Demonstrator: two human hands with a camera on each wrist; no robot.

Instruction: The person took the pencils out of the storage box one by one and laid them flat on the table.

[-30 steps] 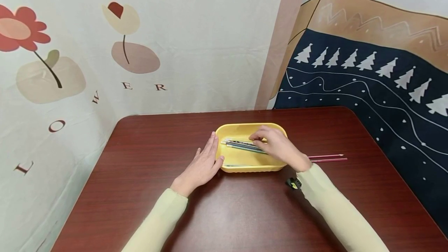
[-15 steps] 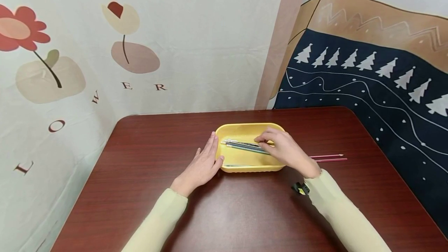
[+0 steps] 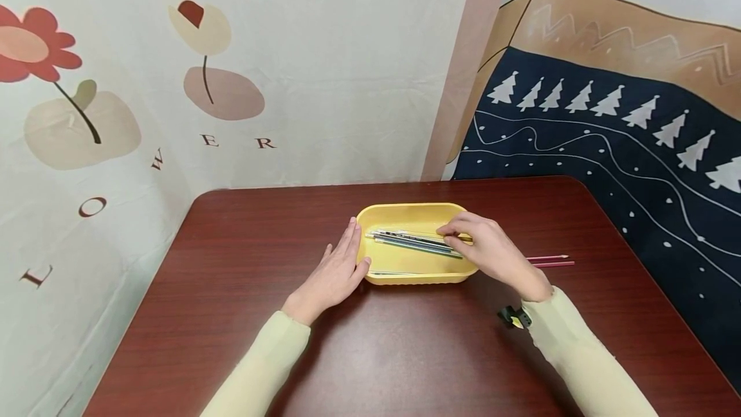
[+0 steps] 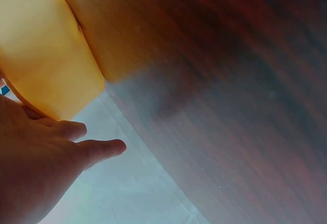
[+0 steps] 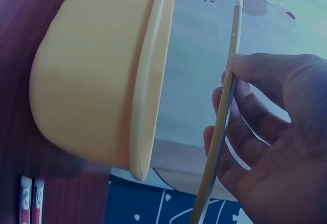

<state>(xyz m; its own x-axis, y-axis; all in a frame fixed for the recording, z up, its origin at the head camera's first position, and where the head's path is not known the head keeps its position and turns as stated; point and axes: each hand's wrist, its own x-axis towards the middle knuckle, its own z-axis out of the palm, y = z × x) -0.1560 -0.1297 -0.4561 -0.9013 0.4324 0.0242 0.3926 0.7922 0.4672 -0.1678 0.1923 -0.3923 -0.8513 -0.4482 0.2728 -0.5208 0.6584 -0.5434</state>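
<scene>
A yellow plastic basket [image 3: 412,207] stands on the table. Several pencils [image 3: 413,244], mostly dark or greenish, lie in a loose bundle inside it, and another thin pencil lies along its near wall. Against the basket's left end rests my left hand [image 3: 331,274], its fingers extended along the wall. My right hand [image 3: 491,248] is over the basket's right end. Between thumb and fingers it pinches a gold-striped pencil [image 5: 220,114] with a white eraser end, plainly seen in the right wrist view. In the left wrist view, part of my left hand shows beside the basket.
Two pink pencils [image 3: 554,264] lie on the table right of the basket, partly hidden by my right hand. The dark red wooden table [image 3: 405,346] meets a printed cloth backdrop [image 3: 347,82] at its far edge.
My right hand has moved to the right, from over the middle of the basket to its right end, uncovering more of the bundle. The left hand has stayed in place.
</scene>
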